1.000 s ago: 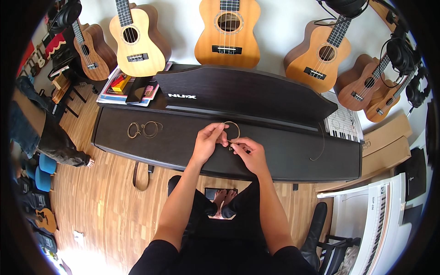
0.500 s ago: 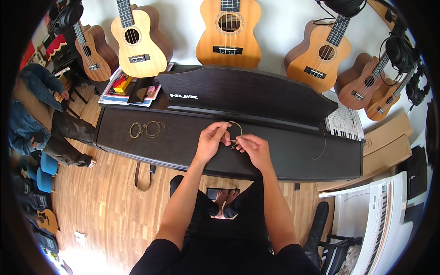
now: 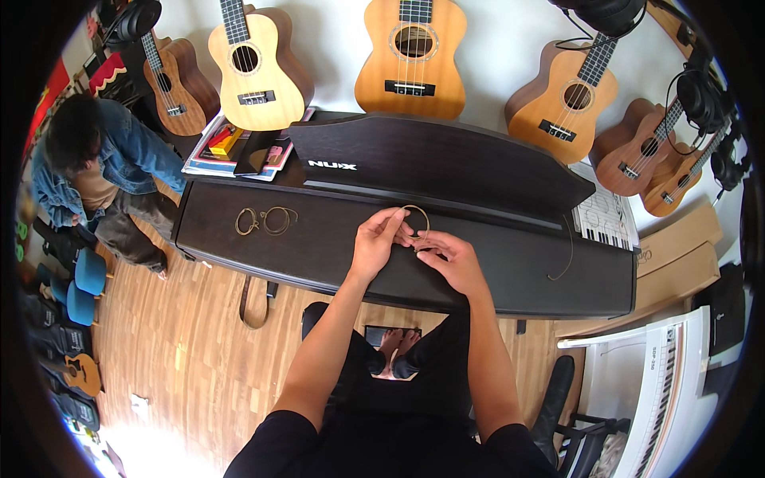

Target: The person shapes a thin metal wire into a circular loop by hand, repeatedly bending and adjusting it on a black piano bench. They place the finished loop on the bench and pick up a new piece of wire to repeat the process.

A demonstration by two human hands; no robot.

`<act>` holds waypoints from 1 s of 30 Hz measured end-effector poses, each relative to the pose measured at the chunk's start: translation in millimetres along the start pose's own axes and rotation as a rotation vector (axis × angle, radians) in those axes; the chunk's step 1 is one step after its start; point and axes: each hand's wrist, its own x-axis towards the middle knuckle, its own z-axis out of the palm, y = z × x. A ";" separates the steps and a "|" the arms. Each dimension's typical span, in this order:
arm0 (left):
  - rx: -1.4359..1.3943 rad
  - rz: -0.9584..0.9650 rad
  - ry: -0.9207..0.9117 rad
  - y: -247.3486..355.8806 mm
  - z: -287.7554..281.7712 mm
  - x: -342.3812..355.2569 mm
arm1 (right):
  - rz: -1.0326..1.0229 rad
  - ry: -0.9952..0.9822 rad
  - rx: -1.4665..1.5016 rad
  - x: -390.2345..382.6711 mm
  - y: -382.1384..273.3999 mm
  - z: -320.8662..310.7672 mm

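Above the dark closed lid of a digital piano (image 3: 239, 251), both hands hold a brass-coloured coiled instrument string (image 3: 427, 217). My left hand (image 3: 378, 243) pinches the left side of the loop between thumb and fingers. At the loop's lower right, my right hand (image 3: 453, 259) has its thumb and fingertips closed on the string; the exact grip is partly hidden. Two more coiled strings lie on the lid to the left, a small coil (image 3: 246, 222) and a wider coil (image 3: 279, 221). A thin loose string (image 3: 570, 253) trails over the lid at the right.
Several ukuleles hang along the wall, one ukulele (image 3: 410, 60) straight ahead. Books (image 3: 203, 165) with a yellow box (image 3: 229, 140) rest at the piano's back left. A seated person (image 3: 131, 163) is at the left. Cardboard boxes (image 3: 677, 259) and a white keyboard (image 3: 657, 382) stand at the right.
My right hand has shifted slightly along the loop, its fingers now more spread out. The person at the left has leaned forward, head now in view. The whole view has moved a little.
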 end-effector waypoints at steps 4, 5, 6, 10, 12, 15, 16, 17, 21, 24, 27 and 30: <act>-0.004 -0.012 0.010 -0.1 -0.1 -0.5 | 0.001 0.011 -0.100 2.2 0.1 3.4; -0.008 -0.019 0.015 0.1 0.8 -0.6 | 0.004 0.029 -0.093 1.8 3.7 2.3; -0.010 -0.024 0.013 1.0 0.4 -0.5 | 0.009 0.043 -0.079 2.0 5.4 3.0; -0.009 -0.034 0.003 0.8 -0.7 0.6 | 0.035 0.103 -0.041 1.9 7.8 8.0; 0.001 -0.047 -0.009 1.2 -1.1 0.1 | 0.003 0.114 -0.101 2.0 6.5 11.6; 0.030 -0.078 -0.012 4.4 0.2 0.0 | -0.052 0.105 -0.239 1.4 2.9 14.4; 0.027 -0.088 -0.009 5.6 0.5 -0.4 | -0.023 0.106 -0.250 0.8 1.2 14.2; 0.049 -0.104 -0.017 7.5 -0.7 -0.5 | 0.005 0.107 -0.260 0.9 0.9 15.0; 0.087 -0.098 -0.032 6.2 -0.2 2.0 | 0.017 0.170 -0.173 2.2 5.9 18.9; 0.101 -0.001 0.050 -3.4 0.7 1.7 | -0.004 0.136 -0.157 4.0 1.0 19.6; 0.117 0.067 0.139 -9.6 4.3 0.0 | -0.032 0.053 -0.136 3.0 3.0 7.3; 0.186 0.113 0.193 -8.4 9.4 -3.1 | -0.172 -0.019 -0.207 4.0 3.3 -0.1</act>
